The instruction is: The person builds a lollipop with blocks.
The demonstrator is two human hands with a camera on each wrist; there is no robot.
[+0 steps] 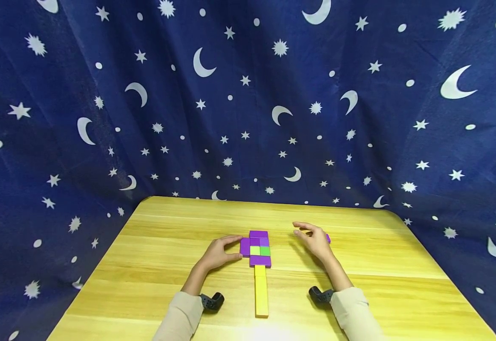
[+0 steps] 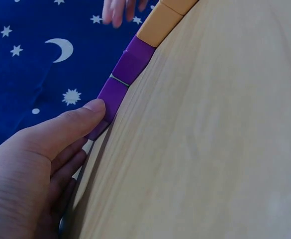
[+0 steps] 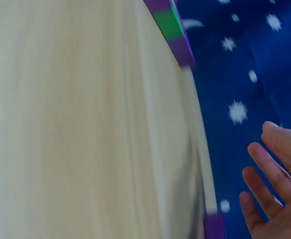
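On the wooden table lies a flat arrangement of blocks: purple ones around a pale yellow-green block (image 1: pixel 254 250) and a green block (image 1: pixel 265 251). Two yellow blocks (image 1: pixel 261 293) run in a line from it toward the near side. At its left edge, my left hand (image 1: pixel 217 253) pinches a purple block (image 1: pixel 245 247) by its ends, thumb on the near end. My right hand (image 1: pixel 314 240) hovers to the right of the arrangement with fingers loosely spread, holding nothing. Partly hidden behind that hand is another purple block (image 1: pixel 328 238).
Each wrist wears a black device, one on the left (image 1: pixel 212 302) and one on the right (image 1: pixel 320 296). A dark blue curtain (image 1: pixel 248 118) with white moons and stars hangs behind the table (image 1: pixel 146 270).
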